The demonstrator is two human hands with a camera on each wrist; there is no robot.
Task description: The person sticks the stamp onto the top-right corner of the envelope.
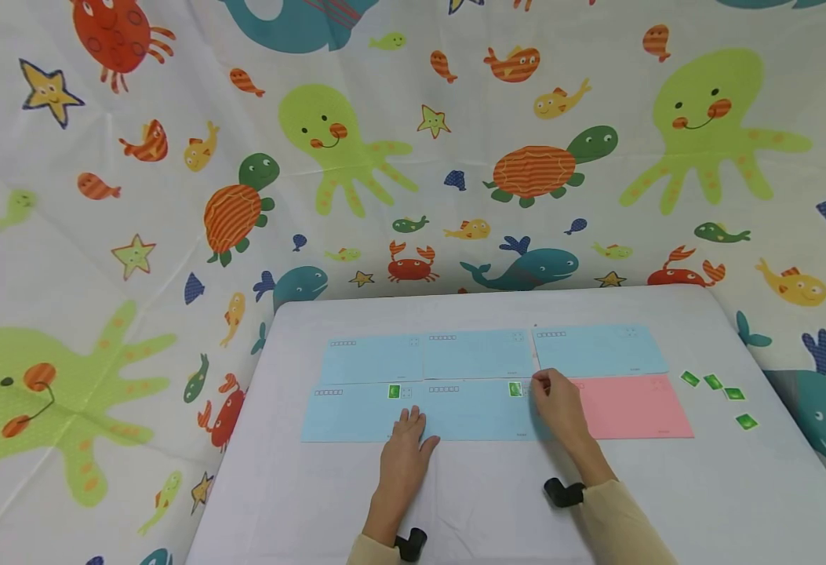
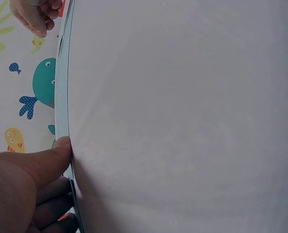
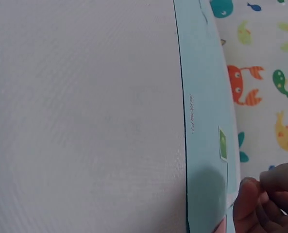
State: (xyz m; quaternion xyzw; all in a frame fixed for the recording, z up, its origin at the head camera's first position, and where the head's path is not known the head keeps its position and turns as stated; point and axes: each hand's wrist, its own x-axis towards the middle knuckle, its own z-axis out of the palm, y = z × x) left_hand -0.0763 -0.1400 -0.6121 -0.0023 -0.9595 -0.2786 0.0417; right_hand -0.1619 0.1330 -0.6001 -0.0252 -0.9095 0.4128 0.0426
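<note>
My left hand rests with straight fingers on the lower edge of the bottom-left blue envelope. A green stamp sits near that envelope's top right corner. In the left wrist view the thumb touches the envelope edge. My right hand is over the gap between the bottom-middle blue envelope and the pink envelope. Its fingers are loosely curled, with nothing visible between them. A second green stamp lies on the bottom-middle envelope, left of this hand.
Three more blue envelopes form the back row. Several loose green stamps lie right of the pink envelope on the white table. A sea-animal print curtain hangs behind the table.
</note>
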